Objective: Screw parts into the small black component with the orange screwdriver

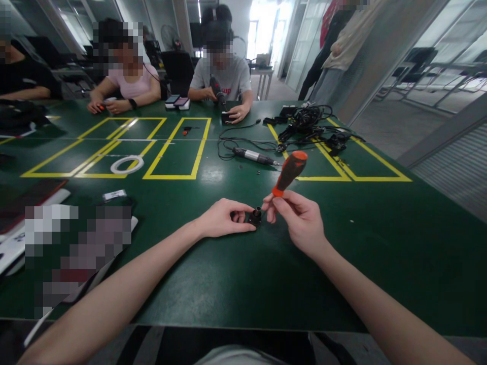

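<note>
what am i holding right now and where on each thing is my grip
Your right hand holds the orange-and-black screwdriver near its handle's lower end; your left hand pinches the small black part by its sides.

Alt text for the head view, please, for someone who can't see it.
The left hand steadies a small black part on a green table while the right hand holds an orange-and-black screwdriver beside it. Beyond lie tangled black cables.
</note>
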`<state>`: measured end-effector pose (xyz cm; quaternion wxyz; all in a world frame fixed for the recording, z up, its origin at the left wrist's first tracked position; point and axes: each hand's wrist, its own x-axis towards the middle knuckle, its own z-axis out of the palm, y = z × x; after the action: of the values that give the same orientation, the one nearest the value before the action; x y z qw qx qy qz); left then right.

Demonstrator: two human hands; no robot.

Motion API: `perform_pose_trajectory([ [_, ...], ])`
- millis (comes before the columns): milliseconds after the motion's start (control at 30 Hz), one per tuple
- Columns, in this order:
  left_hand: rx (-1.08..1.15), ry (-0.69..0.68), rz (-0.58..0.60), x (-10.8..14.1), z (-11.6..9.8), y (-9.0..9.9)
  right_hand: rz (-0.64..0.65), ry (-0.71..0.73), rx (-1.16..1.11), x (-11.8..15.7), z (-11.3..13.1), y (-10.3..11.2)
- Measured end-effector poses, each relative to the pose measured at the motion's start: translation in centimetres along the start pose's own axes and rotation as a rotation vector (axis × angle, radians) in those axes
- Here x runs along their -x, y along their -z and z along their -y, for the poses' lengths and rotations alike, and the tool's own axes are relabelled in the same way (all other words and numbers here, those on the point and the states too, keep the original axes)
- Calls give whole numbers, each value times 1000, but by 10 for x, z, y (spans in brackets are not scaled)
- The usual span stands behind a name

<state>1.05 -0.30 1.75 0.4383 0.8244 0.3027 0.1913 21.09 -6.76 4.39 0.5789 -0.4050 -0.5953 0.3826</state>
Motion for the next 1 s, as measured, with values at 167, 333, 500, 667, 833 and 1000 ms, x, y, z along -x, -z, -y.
perform_pose_trajectory([
  [167, 10, -1, -15, 0, 2, -1, -7, -6, -17, 4, -2, 0],
  [333, 31, 18, -8, 0, 2, -1, -64, -23, -12, 5, -4, -1],
  [500, 29, -6, -1, -1, 2, 0, -64, 24, 8, 3, -4, -1],
  [667, 25, -5, -3, 0, 2, 0, -80, 35, 10, 1, -4, -2],
  [833, 20, -9, 8, 0, 1, 0, -69, 41, -10, 1, -4, -2],
  [1000, 48, -24, 77, 0, 1, 4, -70, 37, -75, 2, -6, -2],
])
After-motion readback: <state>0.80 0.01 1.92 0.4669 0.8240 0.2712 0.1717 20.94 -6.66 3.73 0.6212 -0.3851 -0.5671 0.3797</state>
